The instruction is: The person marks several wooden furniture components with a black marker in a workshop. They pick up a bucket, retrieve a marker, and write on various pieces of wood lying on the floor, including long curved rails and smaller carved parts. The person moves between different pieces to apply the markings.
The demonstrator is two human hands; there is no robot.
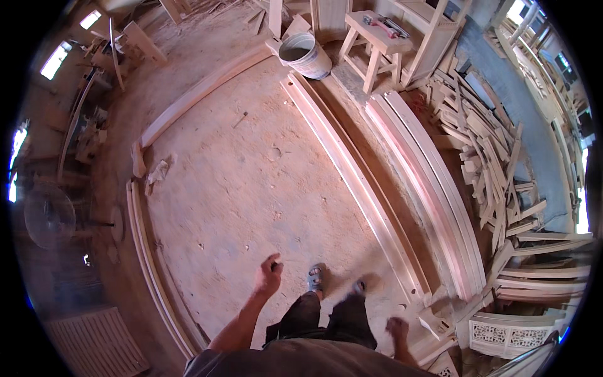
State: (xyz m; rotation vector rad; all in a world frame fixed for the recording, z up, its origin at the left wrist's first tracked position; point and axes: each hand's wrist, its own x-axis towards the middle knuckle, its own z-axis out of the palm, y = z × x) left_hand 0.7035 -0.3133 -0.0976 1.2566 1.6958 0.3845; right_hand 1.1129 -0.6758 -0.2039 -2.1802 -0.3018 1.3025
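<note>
My left hand (269, 276) is held out over the dusty floor in front of me, its fingers curled closed. A small pale spot shows at its fingertips, too small to name. Down by my right side, my right hand (397, 328) is smeared by motion, and its fingers cannot be made out. Nearest to it are a long wooden beam (358, 188) lying on the floor to my right and a short wooden block (434, 323) by the beam's near end. My sandalled feet stand between the hands, left of that beam.
Pinkish beams (433, 188) lie farther right, beside a scrap-wood heap (480, 135). A bucket (314, 64) and a wooden stool (361, 24) bearing a red tool (384, 26) stand ahead. More timber (204, 97) borders the floor ahead-left; long strips (149, 270) lie left, near a fan (50, 217).
</note>
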